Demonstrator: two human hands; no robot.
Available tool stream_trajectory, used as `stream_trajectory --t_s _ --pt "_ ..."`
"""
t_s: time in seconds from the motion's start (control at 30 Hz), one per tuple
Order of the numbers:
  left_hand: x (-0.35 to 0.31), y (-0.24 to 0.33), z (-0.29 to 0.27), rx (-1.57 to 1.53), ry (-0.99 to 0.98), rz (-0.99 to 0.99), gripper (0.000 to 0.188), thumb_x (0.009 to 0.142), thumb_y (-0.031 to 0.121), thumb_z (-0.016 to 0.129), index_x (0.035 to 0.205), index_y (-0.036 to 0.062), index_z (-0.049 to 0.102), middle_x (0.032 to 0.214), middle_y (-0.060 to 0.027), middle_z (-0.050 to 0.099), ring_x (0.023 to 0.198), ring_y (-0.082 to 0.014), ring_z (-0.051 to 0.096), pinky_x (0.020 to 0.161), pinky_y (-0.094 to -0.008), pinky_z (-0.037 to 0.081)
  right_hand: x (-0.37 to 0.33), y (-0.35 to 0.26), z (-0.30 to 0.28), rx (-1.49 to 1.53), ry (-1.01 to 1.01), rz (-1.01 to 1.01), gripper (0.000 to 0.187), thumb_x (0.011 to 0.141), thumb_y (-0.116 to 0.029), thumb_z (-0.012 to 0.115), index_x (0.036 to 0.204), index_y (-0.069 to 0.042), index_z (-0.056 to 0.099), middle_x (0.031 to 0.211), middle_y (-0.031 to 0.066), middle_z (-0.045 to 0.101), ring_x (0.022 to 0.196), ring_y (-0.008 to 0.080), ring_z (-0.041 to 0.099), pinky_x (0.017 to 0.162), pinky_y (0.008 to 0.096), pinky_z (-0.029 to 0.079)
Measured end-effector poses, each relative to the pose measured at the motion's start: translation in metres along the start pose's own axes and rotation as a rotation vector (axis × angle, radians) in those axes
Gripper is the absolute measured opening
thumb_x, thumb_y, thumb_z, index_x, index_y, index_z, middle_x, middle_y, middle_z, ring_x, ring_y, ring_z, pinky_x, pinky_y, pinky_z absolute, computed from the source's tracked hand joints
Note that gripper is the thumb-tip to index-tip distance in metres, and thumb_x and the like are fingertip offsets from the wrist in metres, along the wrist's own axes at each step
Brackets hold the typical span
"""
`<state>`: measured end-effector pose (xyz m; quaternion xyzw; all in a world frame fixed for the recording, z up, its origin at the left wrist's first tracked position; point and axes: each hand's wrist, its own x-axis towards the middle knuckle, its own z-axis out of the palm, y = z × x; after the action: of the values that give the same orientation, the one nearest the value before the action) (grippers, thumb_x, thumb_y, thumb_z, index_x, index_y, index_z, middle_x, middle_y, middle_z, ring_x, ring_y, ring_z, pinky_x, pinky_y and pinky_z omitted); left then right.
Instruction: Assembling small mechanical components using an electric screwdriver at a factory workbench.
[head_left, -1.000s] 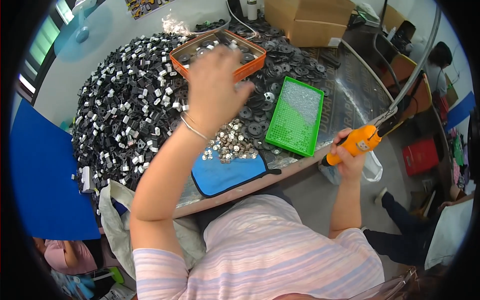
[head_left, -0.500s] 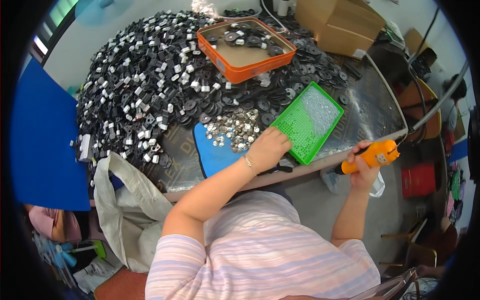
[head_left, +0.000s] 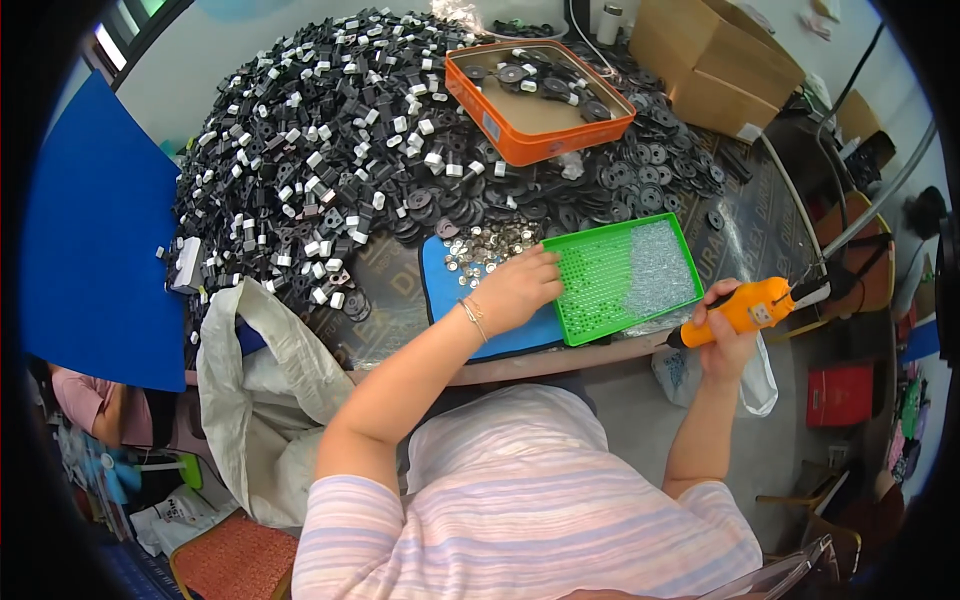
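My right hand [head_left: 722, 330] is wrapped round an orange electric screwdriver [head_left: 752, 306], held out past the table's front edge with its dark tip toward the left. At the left end of a shallow green tray [head_left: 612, 229], the fingers of my left hand [head_left: 518, 288] are bent over the rim. Small holes cover the tray's floor, and many tiny silvery pieces, like screws, lie over its right part. Beneath my left hand is a blue mat [head_left: 535, 334]. A heap of small round metal parts [head_left: 488, 246] sits on it beyond my hand.
A large pile of black parts with white blocks [head_left: 330, 150] covers the table's left and back. On it rests an orange tin [head_left: 572, 143] holding black discs. A cardboard box [head_left: 715, 65] stands back right. A whitish sack [head_left: 270, 395] hangs at the front left edge.
The green tray has turned so that it lies more squarely along the table edge, with my left hand at its left end. The whole view has shifted slightly. My right hand still holds the screwdriver.
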<state>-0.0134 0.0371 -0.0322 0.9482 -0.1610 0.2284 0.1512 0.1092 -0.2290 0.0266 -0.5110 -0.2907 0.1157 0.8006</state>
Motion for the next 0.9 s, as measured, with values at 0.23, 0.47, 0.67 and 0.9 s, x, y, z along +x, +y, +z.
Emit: stream_trajectory --t_s 0.23,0.47,0.67,0.9 --pt "0.003 0.003 0.016 0.003 0.050 -0.063 0.020 0.076 0.009 0.050 0.093 0.0070 0.060 0.105 -0.0080 0.058 0.114 -0.0256 0.047 0.101 -0.0394 0.035 0.016 -0.006 0.004 -0.002 0.007 -0.030 0.038 0.072 -0.006 0.067 0.104 -0.002 0.047 0.090 0.0100 0.051 0.068 0.0178 0.053 0.062 0.0276 0.044" --pt "-0.032 -0.045 -0.021 0.160 0.355 -0.453 0.028 0.068 0.004 0.060 0.095 0.0023 0.060 0.108 -0.0164 0.053 0.102 -0.0332 0.050 0.089 -0.0424 0.039 0.011 -0.004 -0.011 -0.159 0.045 0.025 0.036 0.073 -0.004 0.065 0.105 -0.002 0.049 0.090 0.0082 0.052 0.075 0.0168 0.055 0.070 0.0275 0.045" --pt "-0.061 -0.106 -0.046 0.332 0.034 -0.883 0.062 0.068 0.017 0.068 0.124 0.0087 0.044 0.127 -0.0105 0.045 0.119 -0.0266 0.041 0.090 -0.0439 0.039 0.027 0.014 -0.013 -0.231 0.188 -0.032 0.032 0.077 0.004 0.060 0.107 -0.001 0.050 0.092 0.0065 0.054 0.083 0.0157 0.056 0.078 0.0283 0.046" --pt "-0.056 -0.098 -0.064 0.543 0.090 -0.770 0.048 0.069 0.022 0.064 0.115 0.0092 0.053 0.124 -0.0121 0.047 0.117 -0.0260 0.042 0.090 -0.0455 0.035 0.030 0.017 -0.011 -0.258 0.162 -0.050 0.039 0.079 0.002 0.061 0.114 0.000 0.047 0.101 0.0064 0.054 0.089 0.0149 0.056 0.084 0.0291 0.045"
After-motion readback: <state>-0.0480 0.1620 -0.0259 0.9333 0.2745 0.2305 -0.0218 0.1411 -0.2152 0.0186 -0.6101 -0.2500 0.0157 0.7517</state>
